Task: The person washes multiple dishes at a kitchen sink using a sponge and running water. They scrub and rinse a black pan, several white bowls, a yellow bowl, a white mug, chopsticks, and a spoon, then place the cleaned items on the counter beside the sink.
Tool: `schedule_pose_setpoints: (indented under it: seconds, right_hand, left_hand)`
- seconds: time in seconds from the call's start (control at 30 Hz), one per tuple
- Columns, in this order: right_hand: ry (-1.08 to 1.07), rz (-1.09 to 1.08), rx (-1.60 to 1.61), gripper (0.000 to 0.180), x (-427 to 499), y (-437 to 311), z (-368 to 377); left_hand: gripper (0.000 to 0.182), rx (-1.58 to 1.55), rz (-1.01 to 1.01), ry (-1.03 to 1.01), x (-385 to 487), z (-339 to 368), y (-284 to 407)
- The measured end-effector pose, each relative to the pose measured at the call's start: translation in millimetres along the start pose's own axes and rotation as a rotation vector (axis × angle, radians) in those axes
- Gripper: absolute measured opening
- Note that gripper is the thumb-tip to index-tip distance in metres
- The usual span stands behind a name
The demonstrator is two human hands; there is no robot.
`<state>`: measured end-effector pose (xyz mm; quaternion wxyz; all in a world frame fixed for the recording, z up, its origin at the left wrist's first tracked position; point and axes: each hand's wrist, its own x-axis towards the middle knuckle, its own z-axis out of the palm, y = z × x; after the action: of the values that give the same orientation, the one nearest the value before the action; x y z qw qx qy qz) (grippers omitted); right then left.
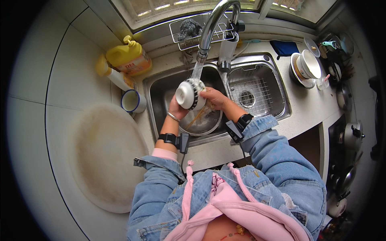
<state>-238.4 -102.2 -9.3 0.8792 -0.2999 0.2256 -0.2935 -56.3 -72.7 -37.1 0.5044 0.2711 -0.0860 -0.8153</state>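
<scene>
Both my hands hold a white bowl (186, 94) with a dark patterned band, tilted so its foot faces left and up. My left hand (178, 109) grips it from the left and below, while my right hand (214, 97) has it by the right side. Water streams from the chrome faucet (208, 33) onto the bowl. Below, in the left basin of the stainless steel sink (156, 87), sits a round metal basin (208, 131). Chopsticks (196, 118) lean inside that basin, partly hidden by my hands and the bowl.
A wire rack (190, 25) with a steel wool scourer stands behind the faucet. Left are a yellow detergent jug (129, 58), a pump bottle (116, 78) and an enamel mug (132, 101). Right of the right basin's wire grid (256, 87) are stacked bowls (310, 64). A large round board (108, 159) leans left.
</scene>
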Motion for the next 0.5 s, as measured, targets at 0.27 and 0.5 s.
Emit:
schedule_pose_setpoints:
  seconds: [0.27,0.5]
  right_hand:
    - [0.328,0.009,0.412,0.052,15.7,47.8,-35.7]
    - [0.779,-0.576,-0.694,0.027,-3.2,31.0,-5.8]
  left_hand:
    - [0.038,-0.155,0.285,-0.048,2.6,26.5,-1.6]
    - [0.032,0.249,0.567,0.406,21.3,24.1,11.5]
